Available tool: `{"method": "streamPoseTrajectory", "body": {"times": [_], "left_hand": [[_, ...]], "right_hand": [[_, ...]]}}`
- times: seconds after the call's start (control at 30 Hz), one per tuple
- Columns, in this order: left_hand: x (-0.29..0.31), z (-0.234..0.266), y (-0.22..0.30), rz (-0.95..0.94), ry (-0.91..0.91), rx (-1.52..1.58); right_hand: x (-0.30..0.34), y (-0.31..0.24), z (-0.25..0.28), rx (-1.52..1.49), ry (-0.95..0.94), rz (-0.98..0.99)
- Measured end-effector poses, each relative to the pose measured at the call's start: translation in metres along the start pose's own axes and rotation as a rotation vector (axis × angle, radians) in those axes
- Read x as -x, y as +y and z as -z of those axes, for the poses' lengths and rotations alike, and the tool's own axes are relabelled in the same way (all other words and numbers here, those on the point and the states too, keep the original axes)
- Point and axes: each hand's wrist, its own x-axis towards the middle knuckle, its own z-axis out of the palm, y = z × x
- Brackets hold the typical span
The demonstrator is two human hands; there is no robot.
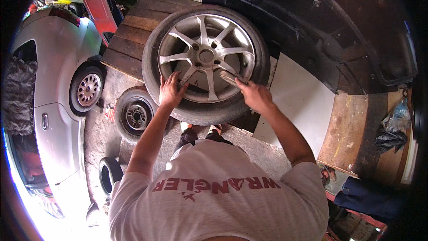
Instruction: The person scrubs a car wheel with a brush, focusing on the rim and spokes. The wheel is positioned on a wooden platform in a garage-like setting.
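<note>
A silver multi-spoke alloy wheel [203, 30], with its black tyre [151, 56] fitted, lies face up in front of me on a wooden bench. My left hand [171, 91] rests on the near left edge of the rim, fingers apart and holding nothing. In my right hand [255, 95] is a small flat tan piece [228, 78], which looks like a folded pad. Its tip lies over a spoke at the rim's near right. The exact kind of the piece cannot be made out.
Dark wooden planks [129, 33] make up the bench. A white panel [296, 100] lies right of the wheel, below a large black panel [285, 9]. On the floor are a steel wheel [137, 117] and a loose tyre [107, 174]. A silver car [60, 85] stands left.
</note>
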Motion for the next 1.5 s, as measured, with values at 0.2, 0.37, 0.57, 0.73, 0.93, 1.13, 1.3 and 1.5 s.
{"method": "streamPoseTrajectory", "body": {"times": [0.2,0.37,0.57,0.73,0.93,1.13,1.3,1.5], "left_hand": [[0.000,0.000,0.004,0.030,-0.003,-0.020],[0.001,0.002,0.005,0.001,0.016,-0.053],[0.000,-0.004,0.000,0.006,0.013,-0.098],[0.002,-0.001,0.003,0.036,-0.018,-0.107],[0.003,-0.001,0.008,0.009,0.026,-0.111],[0.003,-0.006,0.004,0.005,0.015,-0.098],[0.003,-0.002,0.007,0.041,0.000,-0.116],[0.004,-0.005,0.009,0.031,0.017,-0.121]], "right_hand": [[0.009,-0.043,-0.004,-0.190,-0.101,-0.072],[-0.012,0.003,-0.011,-0.298,-0.099,-0.098],[-0.044,-0.017,-0.034,-0.323,-0.252,-0.037],[-0.042,-0.045,-0.019,-0.182,-0.417,-0.018],[-0.036,-0.030,-0.023,-0.146,-0.302,0.254],[-0.048,-0.047,-0.041,-0.295,-0.295,-0.124],[-0.008,-0.045,-0.019,-0.268,-0.245,0.023],[-0.052,-0.044,-0.045,-0.302,-0.325,-0.100]]}}
